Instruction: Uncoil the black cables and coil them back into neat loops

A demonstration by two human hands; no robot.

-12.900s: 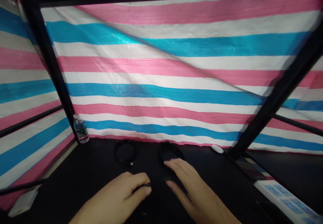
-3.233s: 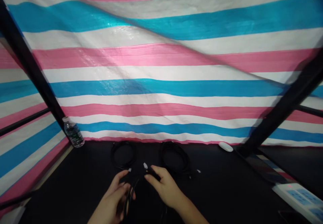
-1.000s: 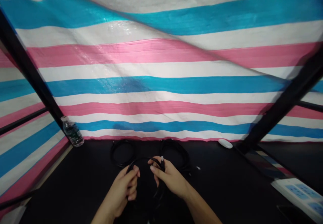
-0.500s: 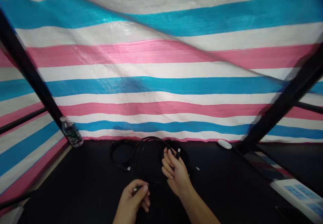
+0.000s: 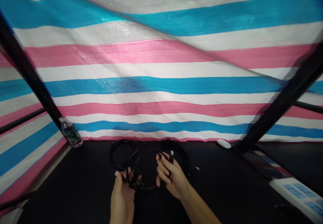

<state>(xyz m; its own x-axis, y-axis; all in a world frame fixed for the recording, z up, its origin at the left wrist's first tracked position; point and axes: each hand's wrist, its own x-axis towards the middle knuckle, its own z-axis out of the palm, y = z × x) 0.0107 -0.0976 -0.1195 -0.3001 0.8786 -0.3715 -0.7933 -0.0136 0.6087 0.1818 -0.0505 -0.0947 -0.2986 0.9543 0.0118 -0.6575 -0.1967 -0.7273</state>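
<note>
A black cable (image 5: 145,187) hangs in loose loops between my two hands, above the dark table. My right hand (image 5: 174,177) is closed on one side of the loops, and a cable end with a pale metal-tipped plug (image 5: 172,156) sticks up past its fingers. On the other side, my left hand (image 5: 123,192) has its fingers curled round the loops, its thumb raised. What the left palm holds is partly hidden. Behind the hands lie another coiled black cable (image 5: 111,155) to the left and a further coil (image 5: 186,155) to the right.
A clear plastic bottle (image 5: 71,133) stands at the back left corner of the black table (image 5: 83,190). A white rounded object (image 5: 223,144) is at the back right, and a white power strip (image 5: 295,192) at the right edge. Striped sheeting (image 5: 161,109) hangs behind, between dark posts.
My left hand has moved up and left and turned, and now has its fingers around the cable loops. My right hand has shifted slightly left and down with the cable.
</note>
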